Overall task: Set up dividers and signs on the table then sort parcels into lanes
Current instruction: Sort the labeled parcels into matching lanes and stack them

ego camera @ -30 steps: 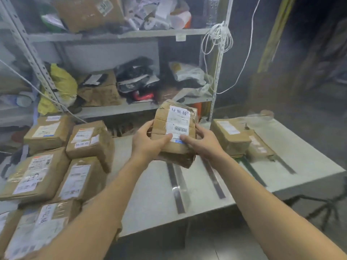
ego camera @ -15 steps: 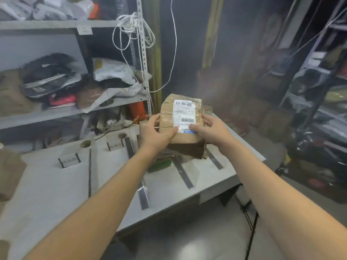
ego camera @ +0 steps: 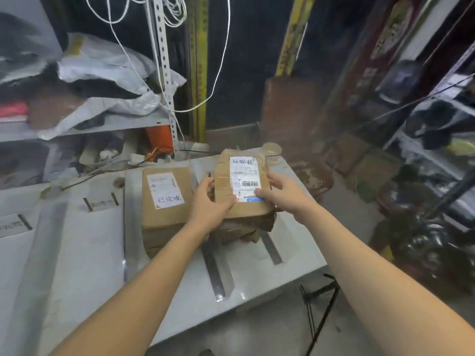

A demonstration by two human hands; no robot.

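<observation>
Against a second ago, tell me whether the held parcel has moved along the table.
Yes. The parcel has travelled rightward along the table: it was left of the labelled stack, and now is on that stack's right.

We read 已完成 in bold black at the foot of the white label (ego camera: 164, 190) on the cardboard parcel (ego camera: 167, 219). The fine print above it is too small for us to read. On the taped parcel (ego camera: 246, 213), gripped between the left hand (ego camera: 208, 209) and the right hand (ego camera: 282, 194), the shipping label (ego camera: 243, 173) carries three large characters upside down to us, seemingly 异常件. Below them is a barcode (ego camera: 249, 184) whose digits we cannot make out. The sign card (ego camera: 101, 202) and the left sign card (ego camera: 14, 225) both bear dark characters, too blurred for us to read.
</observation>
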